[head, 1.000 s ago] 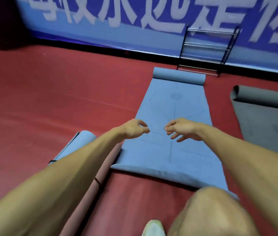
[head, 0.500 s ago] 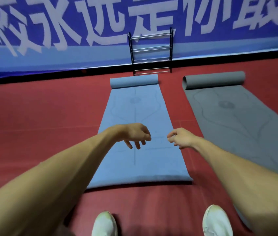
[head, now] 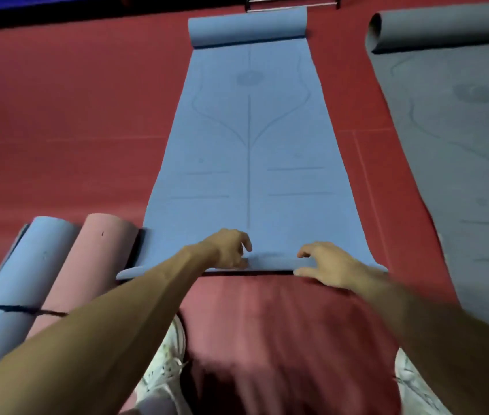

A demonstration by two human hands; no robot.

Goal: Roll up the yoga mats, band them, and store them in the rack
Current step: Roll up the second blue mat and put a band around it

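A blue yoga mat (head: 249, 139) lies unrolled on the red floor in front of me, its far end curled into a loose roll. My left hand (head: 231, 250) and my right hand (head: 327, 263) grip its near edge, fingers curled over it, and the edge is lifted and starting to fold over between them. To my left lie two rolled mats, a blue one (head: 24, 271) and a pink one (head: 87, 265), each ringed by a dark band. The bottom bar of the metal rack (head: 291, 2) shows at the top edge, beyond the mat.
A grey yoga mat (head: 458, 121) lies unrolled on the right, its far end curled. My white shoes (head: 165, 369) stand just behind the mat's near edge. Red floor stretches to the left of the blue mat.
I have bent down and my view has dropped toward the floor. Both hands went from hovering above the mat to gripping its near edge. The rolled mats are back in view at my left.
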